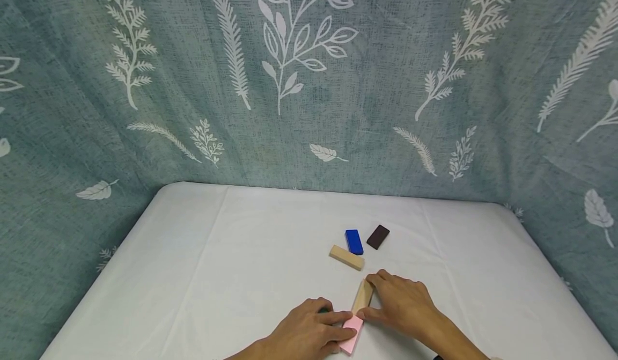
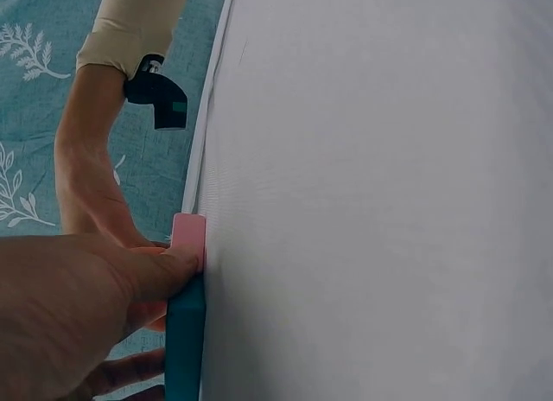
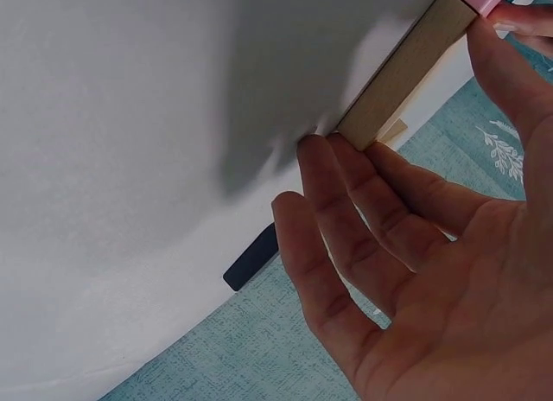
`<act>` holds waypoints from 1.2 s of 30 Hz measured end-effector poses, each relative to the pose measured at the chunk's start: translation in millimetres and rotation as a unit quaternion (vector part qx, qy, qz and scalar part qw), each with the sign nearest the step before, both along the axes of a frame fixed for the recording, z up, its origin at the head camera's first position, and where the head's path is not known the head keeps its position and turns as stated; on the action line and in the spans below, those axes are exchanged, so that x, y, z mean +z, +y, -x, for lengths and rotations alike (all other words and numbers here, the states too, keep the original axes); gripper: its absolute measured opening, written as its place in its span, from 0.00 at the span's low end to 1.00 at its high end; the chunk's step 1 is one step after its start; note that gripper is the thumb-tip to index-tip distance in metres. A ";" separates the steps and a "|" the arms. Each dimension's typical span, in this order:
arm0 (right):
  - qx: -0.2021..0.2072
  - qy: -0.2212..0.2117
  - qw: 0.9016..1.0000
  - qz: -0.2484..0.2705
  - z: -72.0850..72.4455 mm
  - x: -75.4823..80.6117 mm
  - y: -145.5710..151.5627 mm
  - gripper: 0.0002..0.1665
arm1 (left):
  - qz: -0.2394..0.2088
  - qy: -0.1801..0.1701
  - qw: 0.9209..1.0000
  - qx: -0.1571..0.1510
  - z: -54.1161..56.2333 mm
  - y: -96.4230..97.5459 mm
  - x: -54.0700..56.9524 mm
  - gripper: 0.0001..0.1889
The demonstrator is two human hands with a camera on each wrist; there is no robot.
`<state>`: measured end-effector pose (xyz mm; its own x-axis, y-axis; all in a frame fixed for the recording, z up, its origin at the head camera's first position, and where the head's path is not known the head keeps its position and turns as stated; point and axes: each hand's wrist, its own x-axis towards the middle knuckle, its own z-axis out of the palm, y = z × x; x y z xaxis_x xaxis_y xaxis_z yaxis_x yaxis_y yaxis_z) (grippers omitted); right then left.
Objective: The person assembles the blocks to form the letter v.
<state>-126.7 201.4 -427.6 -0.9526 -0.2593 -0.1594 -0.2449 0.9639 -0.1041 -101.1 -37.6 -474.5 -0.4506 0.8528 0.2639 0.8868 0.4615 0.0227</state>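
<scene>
At the front of the white table, my left hand [image 1: 309,328] lies over a pink block [image 1: 351,345], pinching it with the thumb. A teal block [image 2: 184,349] lines up with the pink one in the left wrist view; in the head view my left hand mostly covers it. My right hand [image 1: 405,306] holds a plain wooden block [image 1: 363,296] lengthwise, thumb near its pink-block end and fingertips at the far end. The wooden block and the pink block meet end to end in the right wrist view.
Beyond the hands, a second wooden block [image 1: 346,257] lies flat. Behind it are a blue block [image 1: 354,241] and a dark brown block [image 1: 378,237]. A green leaf-patterned cloth [image 1: 309,129] hangs around the back and sides of the white table [image 1: 232,274].
</scene>
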 end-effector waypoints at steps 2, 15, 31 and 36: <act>0.001 0.000 1.000 0.000 -0.3 -0.1 0.4 0.45 | 0.001 0.000 1.000 -0.001 -0.1 0.0 0.2 0.19; 0.004 0.013 1.000 0.013 -1.4 -1.7 3.0 0.44 | -0.007 -0.004 1.000 0.000 -0.6 -0.1 0.6 0.20; 0.004 0.018 1.000 0.024 -1.6 -2.3 5.5 0.45 | 0.029 -0.039 0.999 0.012 -0.1 3.5 1.4 0.29; 0.005 0.017 0.999 0.032 -2.2 -1.2 7.6 0.45 | 0.049 -0.066 0.997 0.009 1.3 4.0 4.4 0.33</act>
